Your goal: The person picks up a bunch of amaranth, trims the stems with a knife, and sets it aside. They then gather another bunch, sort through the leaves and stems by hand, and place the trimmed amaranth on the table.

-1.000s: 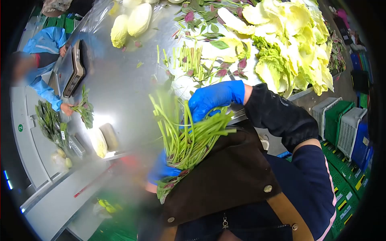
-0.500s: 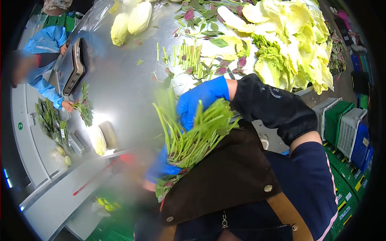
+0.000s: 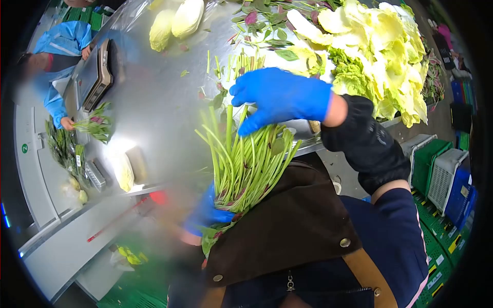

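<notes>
A thick bunch of leafy greens (image 3: 249,167) stands stem ends up in front of my apron, its green and purple leaves hanging at the bottom. My left hand (image 3: 208,213), in a blue glove, is wrapped round the lower, leafy end. Over the upper stems is my right hand (image 3: 282,97), also blue-gloved, with thumb and fingers apart. Just beyond it, cut stems (image 3: 246,62) and loose purple-green leaves (image 3: 287,54) lie on the metal table (image 3: 159,92).
Pale cabbage leaves (image 3: 385,51) are heaped at the back right. Two cabbage heads (image 3: 187,18) lie at the back, another (image 3: 123,172) near the front edge. By a scale (image 3: 100,77), a co-worker in a blue jacket (image 3: 64,38) holds greens (image 3: 97,123). Crates (image 3: 444,174) stand right.
My right hand has opened from the stems and moved up and right. The bunch stays in my left hand, its stems more upright. The co-worker's greens have moved up and left.
</notes>
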A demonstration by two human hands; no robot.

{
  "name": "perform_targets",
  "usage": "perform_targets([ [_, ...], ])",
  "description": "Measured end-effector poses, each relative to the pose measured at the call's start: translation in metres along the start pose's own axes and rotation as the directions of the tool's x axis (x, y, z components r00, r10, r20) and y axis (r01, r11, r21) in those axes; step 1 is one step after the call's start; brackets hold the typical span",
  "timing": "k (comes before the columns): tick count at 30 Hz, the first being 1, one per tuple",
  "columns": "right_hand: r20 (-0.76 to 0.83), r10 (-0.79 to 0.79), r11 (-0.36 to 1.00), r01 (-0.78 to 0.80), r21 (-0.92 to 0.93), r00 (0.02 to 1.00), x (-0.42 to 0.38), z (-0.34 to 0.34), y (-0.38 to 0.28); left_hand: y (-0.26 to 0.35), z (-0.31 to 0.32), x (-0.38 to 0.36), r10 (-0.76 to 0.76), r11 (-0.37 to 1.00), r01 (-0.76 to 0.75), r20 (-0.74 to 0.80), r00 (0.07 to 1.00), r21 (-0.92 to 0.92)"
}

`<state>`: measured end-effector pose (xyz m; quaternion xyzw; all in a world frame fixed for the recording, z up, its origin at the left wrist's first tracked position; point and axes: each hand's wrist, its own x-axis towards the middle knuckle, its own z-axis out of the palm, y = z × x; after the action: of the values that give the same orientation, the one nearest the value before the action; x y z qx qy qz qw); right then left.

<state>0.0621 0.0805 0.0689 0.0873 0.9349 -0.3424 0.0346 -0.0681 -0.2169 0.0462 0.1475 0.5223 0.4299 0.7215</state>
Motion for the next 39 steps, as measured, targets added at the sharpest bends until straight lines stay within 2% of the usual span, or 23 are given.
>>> perform_targets([
  [1, 0.108, -0.055, 0.989, 0.069, -0.13, 0.993, 0.009, 0.016, 0.009, 0.004, 0.003, 0.002, -0.01, 1.0, 0.01, 0.004, 1.0, 0.018],
  [3, 0.126, -0.209, 0.973, 0.219, -0.074, 0.97, 0.019, 0.03, 0.007, 0.013, 0.013, 0.002, -0.028, 0.998, 0.028, 0.004, 1.0, 0.049],
  [6, 0.286, -0.393, 0.865, 0.246, 0.438, 0.874, 0.031, 0.048, -0.008, 0.004, 0.002, 0.002, -0.074, 0.996, 0.073, 0.013, 0.997, 0.045],
  [9, 0.327, -0.225, 0.928, 0.099, 0.36, 0.918, 0.027, 0.038, -0.009, 0.001, 0.003, -0.001, -0.012, 1.0, 0.011, 0.024, 1.0, 0.029],
  [10, -0.042, -0.336, 0.664, 0.268, 0.699, 0.941, 0.025, 0.062, 0.017, -0.001, 0.001, -0.003, -0.032, 0.999, 0.032, 0.0, 0.999, 0.02],
  [12, -0.274, -0.245, 0.63, 0.368, 0.684, 0.93, 0.014, 0.051, 0.033, -0.006, -0.005, -0.008, -0.078, 0.997, 0.078, -0.043, 0.996, 0.004],
  [14, -0.194, 0.001, 0.358, 0.18, 0.916, 0.981, 0.006, 0.047, 0.062, -0.013, -0.011, -0.013, -0.126, 0.992, 0.124, -0.1, 0.987, -0.027],
  [16, 0.068, 0.192, 0.396, -0.14, 0.907, 0.979, 0.012, 0.063, 0.094, -0.022, -0.022, -0.015, -0.194, 0.979, 0.184, -0.116, 0.974, -0.093],
  [17, 0.105, 0.188, 0.461, -0.183, 0.868, 0.976, 0.013, 0.073, 0.086, -0.03, -0.031, -0.014, -0.151, 0.983, 0.145, -0.053, 0.987, -0.109],
  [19, 0.29, 0.173, 0.234, -0.325, 0.916, 0.941, 0.011, 0.116, 0.085, -0.042, -0.044, -0.009, -0.063, 0.99, 0.07, 0.059, 0.996, -0.121],
  [21, 0.534, -0.008, -0.145, -0.53, 0.836, 0.845, 0.0, 0.146, 0.078, -0.046, -0.049, -0.005, 0.025, 0.992, -0.006, 0.152, 0.988, -0.124],
  [22, 0.493, 0.047, -0.24, -0.469, 0.85, 0.869, -0.013, 0.132, 0.056, -0.048, -0.055, -0.003, 0.111, 0.994, -0.104, 0.223, 0.968, -0.04],
  [23, 0.45, 0.103, -0.327, -0.397, 0.858, 0.887, -0.027, 0.117, 0.033, -0.048, -0.054, -0.004, 0.119, 0.993, -0.113, 0.214, 0.969, -0.041],
  [26, 0.398, 0.215, -0.059, -0.395, 0.917, 0.892, -0.032, 0.085, 0.011, -0.034, -0.032, -0.008, 0.155, 0.987, -0.158, 0.15, 0.977, 0.01],
  [28, 0.348, 0.285, 0.107, -0.391, 0.914, 0.893, -0.028, 0.091, 0.02, -0.041, -0.034, -0.015, -0.056, 0.942, 0.017, -0.108, 0.993, -0.334],
  [29, 0.353, 0.314, 0.125, -0.406, 0.905, 0.882, -0.029, 0.09, 0.019, -0.044, -0.035, -0.019, -0.159, 0.861, 0.02, -0.232, 0.96, -0.508],
  [32, 0.338, 0.365, 0.2, -0.428, 0.882, 0.868, -0.029, 0.092, 0.02, -0.051, -0.036, -0.022, 0.08, 0.992, -0.087, -0.083, 0.993, -0.091],
  [34, 0.313, 0.384, 0.163, -0.397, 0.903, 0.869, -0.031, 0.097, 0.022, -0.051, -0.039, -0.023, 0.137, 0.99, -0.137, -0.004, 0.991, 0.014],
  [35, 0.302, 0.394, 0.144, -0.383, 0.913, 0.868, -0.032, 0.098, 0.023, -0.053, -0.035, -0.023, 0.173, 0.985, -0.173, -0.013, 0.985, 0.003],
  [36, 0.387, 0.399, 0.112, -0.463, 0.879, 0.831, -0.034, 0.095, 0.023, -0.054, -0.032, -0.023, 0.208, 0.978, -0.208, -0.022, 0.978, -0.007],
  [37, 0.369, 0.357, 0.158, -0.445, 0.882, 0.858, -0.036, 0.096, 0.028, -0.054, -0.027, -0.023, 0.243, 0.97, -0.243, -0.031, 0.97, -0.017],
  [38, 0.35, 0.311, 0.202, -0.422, 0.884, 0.883, -0.038, 0.099, 0.034, -0.064, -0.037, -0.019, 0.299, 0.933, -0.276, 0.07, 0.952, -0.229],
  [39, 0.333, 0.262, 0.243, -0.396, 0.885, 0.906, -0.04, 0.101, 0.038, -0.071, -0.043, -0.023, 0.29, 0.928, -0.266, 0.06, 0.955, -0.261],
])
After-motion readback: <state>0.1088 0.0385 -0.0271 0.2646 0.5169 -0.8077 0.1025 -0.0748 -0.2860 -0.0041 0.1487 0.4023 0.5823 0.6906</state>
